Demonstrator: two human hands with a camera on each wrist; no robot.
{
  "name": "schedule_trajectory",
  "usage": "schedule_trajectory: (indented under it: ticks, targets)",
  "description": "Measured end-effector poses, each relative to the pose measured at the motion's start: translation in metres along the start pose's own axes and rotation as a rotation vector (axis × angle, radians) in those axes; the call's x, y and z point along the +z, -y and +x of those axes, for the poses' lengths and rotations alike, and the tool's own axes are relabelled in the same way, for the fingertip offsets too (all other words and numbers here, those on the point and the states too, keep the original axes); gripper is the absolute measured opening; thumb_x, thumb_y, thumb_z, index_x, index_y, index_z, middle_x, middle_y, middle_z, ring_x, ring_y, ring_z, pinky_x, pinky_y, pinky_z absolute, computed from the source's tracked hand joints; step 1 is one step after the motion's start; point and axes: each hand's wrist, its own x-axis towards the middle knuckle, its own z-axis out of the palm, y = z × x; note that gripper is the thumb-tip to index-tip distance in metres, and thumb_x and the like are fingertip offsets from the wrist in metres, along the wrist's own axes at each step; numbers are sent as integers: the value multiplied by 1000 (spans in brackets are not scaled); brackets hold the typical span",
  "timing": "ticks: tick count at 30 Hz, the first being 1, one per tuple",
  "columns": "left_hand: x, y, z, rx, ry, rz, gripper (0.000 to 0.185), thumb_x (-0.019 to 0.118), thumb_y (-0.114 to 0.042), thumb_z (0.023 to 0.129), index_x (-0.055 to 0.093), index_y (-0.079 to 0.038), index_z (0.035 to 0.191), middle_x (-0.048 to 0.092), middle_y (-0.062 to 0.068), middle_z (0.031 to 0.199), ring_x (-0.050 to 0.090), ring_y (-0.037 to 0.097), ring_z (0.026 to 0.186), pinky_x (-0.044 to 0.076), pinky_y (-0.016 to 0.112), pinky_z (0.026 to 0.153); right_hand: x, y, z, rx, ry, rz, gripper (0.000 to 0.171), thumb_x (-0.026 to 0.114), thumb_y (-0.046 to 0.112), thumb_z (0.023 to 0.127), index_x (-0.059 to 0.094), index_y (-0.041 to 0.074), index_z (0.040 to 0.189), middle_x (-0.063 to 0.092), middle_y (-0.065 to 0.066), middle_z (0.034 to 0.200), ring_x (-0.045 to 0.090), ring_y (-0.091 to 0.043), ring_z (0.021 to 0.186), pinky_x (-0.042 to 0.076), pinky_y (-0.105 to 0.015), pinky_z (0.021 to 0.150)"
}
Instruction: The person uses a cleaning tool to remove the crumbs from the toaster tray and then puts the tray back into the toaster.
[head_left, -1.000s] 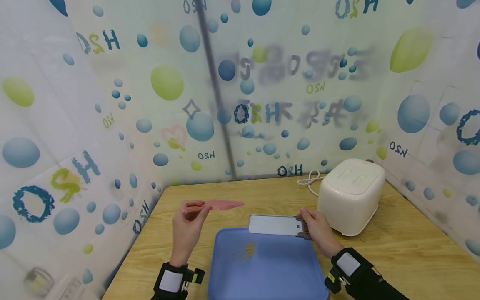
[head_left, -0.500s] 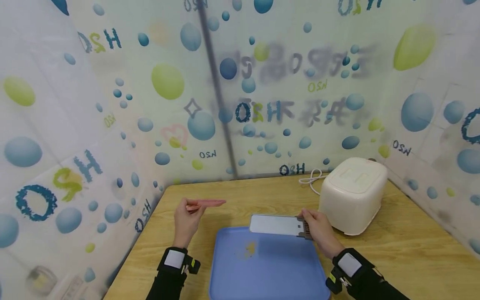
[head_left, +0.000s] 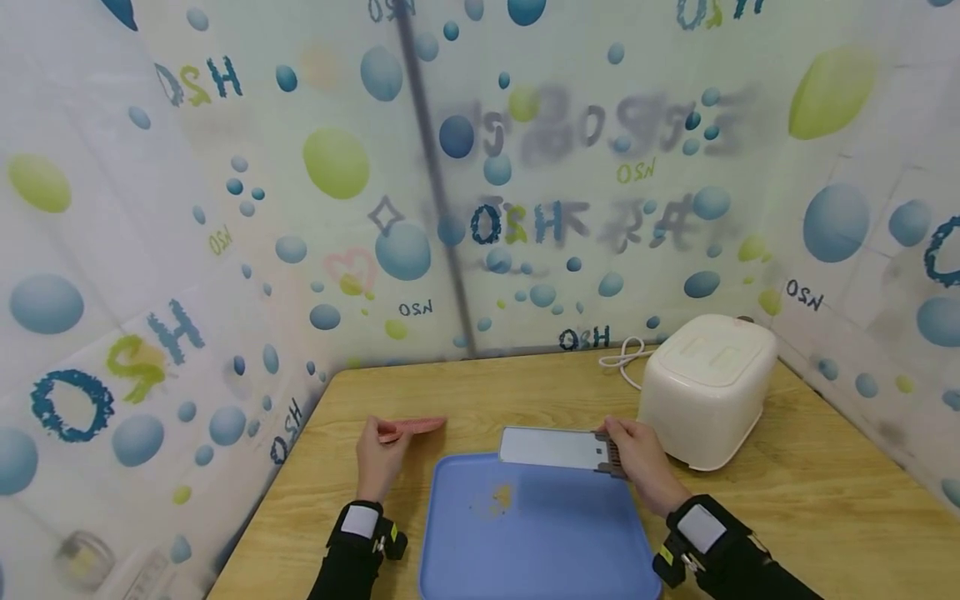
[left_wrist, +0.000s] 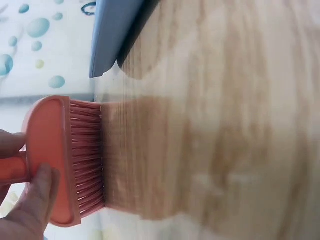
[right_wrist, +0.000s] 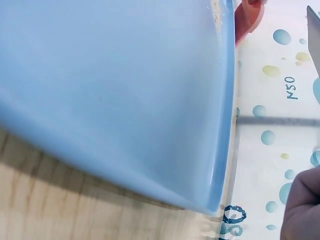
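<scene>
My left hand [head_left: 380, 460] pinches the handle of a small pink brush [head_left: 414, 427] left of the blue tray. In the left wrist view its bristles [left_wrist: 87, 155] point down at the table; whether they touch it I cannot tell. My right hand [head_left: 642, 463] grips the dark end of a flat metal crumb tray [head_left: 551, 447], held level over the blue tray's far edge. Crumbs [head_left: 501, 498] lie on the blue tray [head_left: 540, 550] towards its far left. At its right edge, the right wrist view catches only a corner of the crumb tray [right_wrist: 315, 42].
A white toaster [head_left: 705, 400] stands at the back right, close beyond my right hand, its white cord [head_left: 624, 358] behind it. The wooden table [head_left: 300, 517] meets a patterned curtain [head_left: 360, 250] at the back and sides.
My left hand has brought the brush left and then lowered it towards the table, away from the crumb tray. The right hand and crumb tray have stayed nearly still.
</scene>
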Motion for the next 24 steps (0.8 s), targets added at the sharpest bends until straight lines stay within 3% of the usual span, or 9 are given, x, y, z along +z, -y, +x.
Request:
schedule_trajectory:
  ticks: [6,9,14,16,20,24]
  targets:
    - [-7,-2,-2,-120,208,13,41,78,-25,91,59,5,111,62,18,110,58,28,98,48,38,84,-3,3,-1,4,-7,-9,48,36,34,112,60,-6,124,53,-16,117,49,-27,102,46,-31,78]
    - [-12,-4,-4,-123,262,43,38,76,-27,93,63,3,113,65,16,112,60,26,100,49,40,89,-4,3,-2,2,-8,-8,48,36,34,112,60,-6,124,53,-16,118,49,-27,103,46,-32,78]
    - [-16,-3,-6,45,233,203,16,73,-11,87,73,1,99,68,10,91,61,23,84,50,38,75,-4,3,-3,-5,-13,-9,47,36,33,112,60,-6,123,51,-17,121,47,-29,106,42,-34,81]
    - [-16,-3,-8,95,212,247,14,71,-5,85,75,3,95,67,13,90,62,26,84,52,40,74,-4,2,-3,-6,-14,-9,46,37,32,112,60,-6,122,51,-17,120,46,-29,106,42,-34,81]
    - [-16,-6,-11,112,199,302,12,70,1,84,76,8,93,65,19,95,63,33,90,55,47,77,-3,0,-2,-10,-22,-12,43,37,29,112,61,-6,120,53,-16,118,47,-28,103,43,-33,79]
    - [-16,-12,-12,62,251,383,11,66,7,80,67,2,70,54,7,71,52,23,70,45,35,57,-2,-1,-2,-13,-24,-20,44,38,29,112,62,-6,120,54,-16,117,48,-27,102,43,-33,79]
